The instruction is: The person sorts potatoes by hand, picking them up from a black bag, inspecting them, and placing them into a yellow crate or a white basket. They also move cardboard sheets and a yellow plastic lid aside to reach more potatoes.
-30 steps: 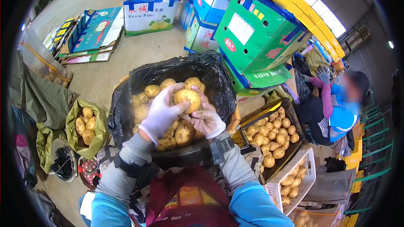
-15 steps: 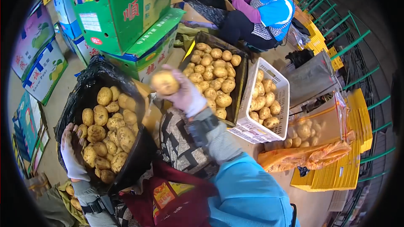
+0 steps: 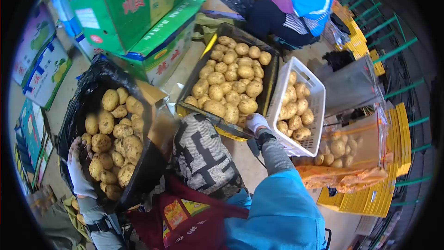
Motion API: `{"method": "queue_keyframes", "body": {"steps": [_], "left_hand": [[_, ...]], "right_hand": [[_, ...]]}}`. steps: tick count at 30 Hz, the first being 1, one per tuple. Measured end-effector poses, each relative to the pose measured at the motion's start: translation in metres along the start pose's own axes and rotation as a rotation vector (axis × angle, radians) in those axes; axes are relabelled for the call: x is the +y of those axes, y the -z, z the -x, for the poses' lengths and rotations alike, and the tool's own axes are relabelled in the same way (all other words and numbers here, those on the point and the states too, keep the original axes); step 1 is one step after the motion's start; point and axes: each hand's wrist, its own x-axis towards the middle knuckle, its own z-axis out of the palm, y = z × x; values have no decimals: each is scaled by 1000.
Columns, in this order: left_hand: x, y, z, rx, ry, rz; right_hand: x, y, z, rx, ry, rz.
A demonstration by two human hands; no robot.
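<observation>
My left hand point(image 3: 81, 169), in a soiled whitish glove, rests at the left rim of a box lined with a black plastic bag point(image 3: 159, 169). Its fingers are stretched out beside the potatoes point(image 3: 105, 122) inside. My right hand point(image 3: 257, 122), also gloved, is at the front right corner of a black crate point(image 3: 272, 83) full of potatoes point(image 3: 222, 78). Its fingers look curled at the rim, and what they hold, if anything, is hidden. Just right of that hand stands a white plastic basket point(image 3: 319, 90) with more potatoes point(image 3: 300, 104).
Stacked green cartons point(image 3: 162, 41) stand behind the bag-lined box. A person in a blue vest point(image 3: 310, 7) sits beyond the crate. At the right are a clear bag of potatoes point(image 3: 340, 148), orange plastic point(image 3: 342, 178) and stacked yellow crates point(image 3: 393, 143).
My right hand, which held a potato above the gap between the bag-lined box and the crate, has moved right and down to the crate's corner. My left hand stays at the box.
</observation>
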Motion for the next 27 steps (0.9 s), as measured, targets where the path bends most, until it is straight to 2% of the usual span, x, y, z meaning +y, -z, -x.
{"method": "queue_keyframes", "body": {"steps": [2, 3, 5, 6, 7, 8, 10, 11, 13, 14, 15, 17, 18, 19, 20, 21, 22, 23, 25, 27], "left_hand": [[12, -6, 12, 96, -43, 27], [24, -18, 19, 177, -76, 28], [21, 5, 14, 270, -115, -3], [17, 19, 11, 298, -150, 40], [17, 30, 8, 306, -190, 87], [26, 32, 12, 321, -174, 197], [36, 40, 14, 334, -148, 370], [45, 39, 20, 415, -151, 405], [47, 52, 20, 413, -202, 393], [51, 58, 20, 399, -196, 450], [56, 63, 20, 386, -190, 504], [61, 69, 24, 337, -219, 551], [62, 70, 27, 304, -254, 544], [63, 72, 28, 271, -291, 535], [62, 77, 27, 240, -308, 547], [63, 80, 24, 268, -226, 710], [65, 82, 24, 281, -207, 723], [67, 83, 24, 291, -188, 734], [68, 84, 28, 308, -185, 730], [71, 83, 31, 316, -175, 736]], "right_hand": [[2, 7, -3, -21, 112, -13], [-5, 12, -8, -33, 98, -71], [-9, 8, -41, 124, 323, -275], [-35, 24, -38, 78, 370, -456], [-64, 40, -31, 112, 518, -479], [-113, 70, -3, 43, 551, -529], [-210, 114, 60, 35, 775, -500], [-251, 121, 83, 1, 924, -515], [-333, 122, 141, -189, 1060, -479], [-370, 107, 158, -291, 1174, -443], [-405, 88, 183, -452, 1179, -411], [-468, 44, 232, -667, 1173, -86], [-491, -11, 230, -564, 1431, 28], [-511, -44, 242, -536, 1479, 236], [-524, -64, 262, -558, 1431, 355], [-540, -107, 264, -556, 1377, 533], [-552, -134, 270, -583, 1281, 656], [-554, -159, 271, -545, 1249, 619], [-553, -168, 276, -478, 1181, 558], [-555, -179, 251, -653, 1227, 416]]}}
